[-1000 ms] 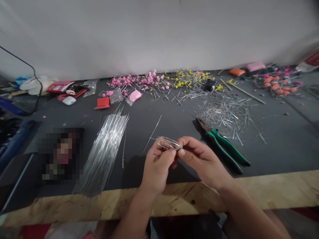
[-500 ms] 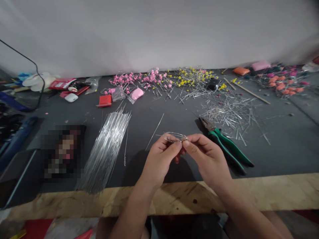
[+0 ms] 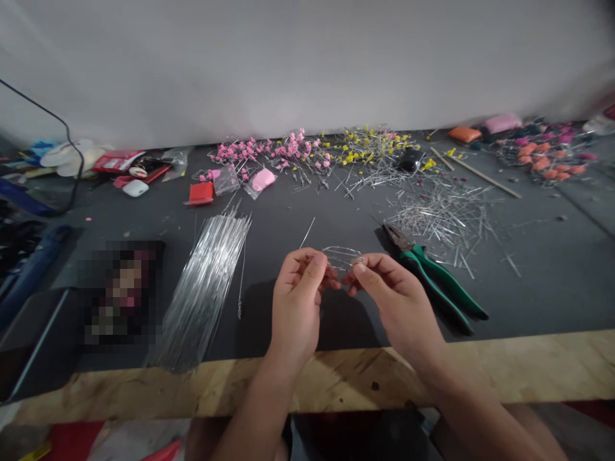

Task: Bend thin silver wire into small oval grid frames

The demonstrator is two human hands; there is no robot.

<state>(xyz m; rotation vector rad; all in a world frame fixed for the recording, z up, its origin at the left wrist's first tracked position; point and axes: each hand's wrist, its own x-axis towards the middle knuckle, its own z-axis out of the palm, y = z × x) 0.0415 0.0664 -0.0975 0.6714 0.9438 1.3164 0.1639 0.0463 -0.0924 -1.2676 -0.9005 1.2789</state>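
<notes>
At the center of the frame, the left hand point(image 3: 298, 294) and right hand point(image 3: 401, 298) pinched bent wires point(image 3: 342, 248) between them, apparently to steady the curve; pliers point(image 3: 442, 274) lay just right, seemingly within reach.

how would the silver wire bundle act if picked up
The wire bundle would probably splay when lifted, since no tie shows around it. Strands look fairly stiff, lying straight, yet likely bendable if they match the held, curved wire. Their shine hints at some slipping.
</notes>
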